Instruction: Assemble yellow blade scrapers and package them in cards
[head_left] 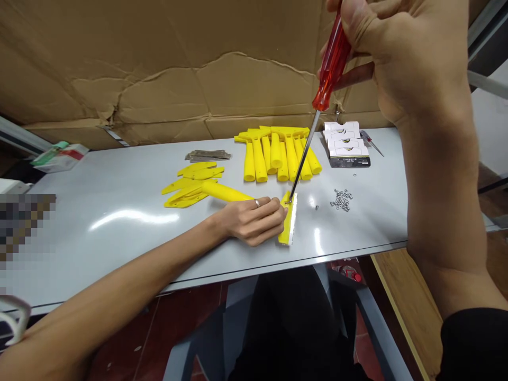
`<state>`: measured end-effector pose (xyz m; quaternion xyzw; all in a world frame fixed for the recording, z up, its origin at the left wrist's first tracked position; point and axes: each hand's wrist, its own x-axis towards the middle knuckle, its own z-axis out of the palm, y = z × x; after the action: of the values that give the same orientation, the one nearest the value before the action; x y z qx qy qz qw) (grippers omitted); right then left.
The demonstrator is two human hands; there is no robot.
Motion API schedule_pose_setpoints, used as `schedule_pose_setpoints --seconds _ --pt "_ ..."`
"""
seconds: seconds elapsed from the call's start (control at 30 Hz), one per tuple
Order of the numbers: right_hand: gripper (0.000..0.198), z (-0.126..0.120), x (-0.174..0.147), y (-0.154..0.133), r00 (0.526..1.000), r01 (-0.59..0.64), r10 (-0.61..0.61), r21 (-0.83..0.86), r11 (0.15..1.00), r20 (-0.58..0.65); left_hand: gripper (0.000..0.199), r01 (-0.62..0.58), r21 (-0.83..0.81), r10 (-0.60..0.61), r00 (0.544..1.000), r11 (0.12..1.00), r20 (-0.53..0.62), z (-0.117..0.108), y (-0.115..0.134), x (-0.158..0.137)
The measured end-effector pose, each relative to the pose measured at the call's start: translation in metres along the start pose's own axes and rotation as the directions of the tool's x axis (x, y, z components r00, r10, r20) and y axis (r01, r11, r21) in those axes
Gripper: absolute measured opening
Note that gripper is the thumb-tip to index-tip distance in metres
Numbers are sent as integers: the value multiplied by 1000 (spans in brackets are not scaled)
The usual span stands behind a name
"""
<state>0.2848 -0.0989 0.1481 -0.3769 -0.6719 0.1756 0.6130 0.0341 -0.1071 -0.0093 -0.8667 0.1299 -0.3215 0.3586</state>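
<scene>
My right hand [381,47] grips the red handle of a screwdriver [331,63], raised high on the right. Its shaft slants down to the left, and the tip meets a screw in the head of a yellow scraper [286,227]. A metal blade runs along the scraper head's right edge. Closed around the scraper close to its head is my left hand [257,219], with a ring on one finger. The scraper's handle [226,191] sticks out behind that hand to the left, over a pile of flat yellow plates [186,193].
Several yellow scraper bodies [273,153] lie at the back, with metal blades [208,155] to their left. Loose screws [342,200] form a pile at right, near white boxes [345,140] and a small screwdriver [372,142]. Cardboard [159,69] stands behind the table [130,248].
</scene>
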Motion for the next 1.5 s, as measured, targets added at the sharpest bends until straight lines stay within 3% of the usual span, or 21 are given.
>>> schedule_pose_setpoints --seconds 0.17,0.3,0.53,0.73,1.07,1.5 --pt "9 5 -2 -1 999 -50 50 54 997 -4 17 -8 -12 8 1000 1000 2 1 0 2" --pt "7 5 -2 0 999 -12 12 16 1000 53 16 -15 -2 15 1000 1000 15 1 0 2" --pt "8 5 -1 -1 999 -48 48 44 998 6 18 1 7 -1 999 1000 34 -1 0 3" --pt "13 6 -4 0 998 40 -40 -10 999 50 17 6 -20 -5 1000 1000 30 0 0 1" --pt "8 8 -5 -2 1000 23 -23 40 999 3 22 22 20 -23 999 1000 46 -3 -1 3" --pt "17 6 -5 -1 996 49 -48 -16 999 78 16 26 14 -26 1000 1000 7 -1 -1 -1"
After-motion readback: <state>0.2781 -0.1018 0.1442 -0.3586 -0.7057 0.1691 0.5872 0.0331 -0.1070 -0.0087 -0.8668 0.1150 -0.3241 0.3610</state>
